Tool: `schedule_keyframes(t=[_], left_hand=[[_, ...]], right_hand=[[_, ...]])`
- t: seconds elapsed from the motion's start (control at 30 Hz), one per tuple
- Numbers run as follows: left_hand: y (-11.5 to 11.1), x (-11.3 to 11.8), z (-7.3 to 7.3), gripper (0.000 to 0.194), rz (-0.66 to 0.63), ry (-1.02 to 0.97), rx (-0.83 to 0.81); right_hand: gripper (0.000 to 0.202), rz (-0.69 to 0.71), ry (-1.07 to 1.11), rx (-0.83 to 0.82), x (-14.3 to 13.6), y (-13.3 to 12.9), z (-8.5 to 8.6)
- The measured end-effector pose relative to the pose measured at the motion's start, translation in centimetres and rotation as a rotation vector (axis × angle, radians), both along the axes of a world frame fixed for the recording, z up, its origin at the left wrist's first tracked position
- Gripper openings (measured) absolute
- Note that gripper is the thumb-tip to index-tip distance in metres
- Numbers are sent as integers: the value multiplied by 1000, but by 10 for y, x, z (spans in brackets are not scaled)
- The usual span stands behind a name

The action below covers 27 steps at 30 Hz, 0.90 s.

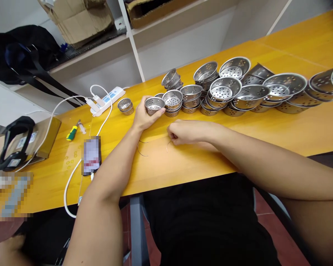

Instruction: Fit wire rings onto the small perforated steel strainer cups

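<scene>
My left hand [144, 115] is wrapped around a small perforated metal strainer basket [154, 106], thumb along its near side. The basket is at the left end of a row of stacked strainer baskets [172, 100]. To the right and a little nearer, my right hand [181, 132] is closed in a pinch just above the table. A thin curved wire [168, 146] comes out below its fingertips. Two more thin wires [138, 148] lie on the table by my left forearm. Another small stack of baskets [125, 106] stands left of my left hand.
Larger strainer baskets [285, 85] are stacked along the table to the right. On the left are a power strip [107, 101] with white cables, a phone [91, 156], a green-yellow screwdriver [72, 133] and a cardboard box [46, 142]. Another person's hand [9, 251] shows at lower left.
</scene>
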<state>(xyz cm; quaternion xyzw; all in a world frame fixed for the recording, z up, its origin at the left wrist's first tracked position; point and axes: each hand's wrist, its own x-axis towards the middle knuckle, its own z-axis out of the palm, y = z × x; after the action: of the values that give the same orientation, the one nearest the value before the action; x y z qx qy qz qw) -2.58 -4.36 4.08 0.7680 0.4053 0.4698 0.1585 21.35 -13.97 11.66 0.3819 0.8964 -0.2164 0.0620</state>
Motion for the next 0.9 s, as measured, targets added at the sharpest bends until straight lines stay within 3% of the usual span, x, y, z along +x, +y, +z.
schedule_keyframes(t=[0.13,0.3,0.43,0.47,0.6,0.7,0.8,0.9], left_hand=[[6,-4,-1,94,73,-53,117],[12,-5,-7,100,99,-50,142],[14,-7,-12,100,85,-57,129],[15,-7,-12,99,86,-61,137],[18,-8,-12,98,81,-50,168],[19,-7,-10,100,74,-22,163],[21,-8,-11,98,67,-15,183],[24,-8,-15,98,73,-36,253]], right_hand=[[32,-4,-5,89,2,-8,2],[4,105,-96,214,-5,-13,-2],[7,133,-82,207,-5,-7,-4],[2,125,-31,187,-4,-4,-4],[25,77,330,-2,4,9,-9],[23,51,619,-129,9,19,-16],[24,12,796,-107,11,26,-24],[9,-40,988,-83,11,32,-28]])
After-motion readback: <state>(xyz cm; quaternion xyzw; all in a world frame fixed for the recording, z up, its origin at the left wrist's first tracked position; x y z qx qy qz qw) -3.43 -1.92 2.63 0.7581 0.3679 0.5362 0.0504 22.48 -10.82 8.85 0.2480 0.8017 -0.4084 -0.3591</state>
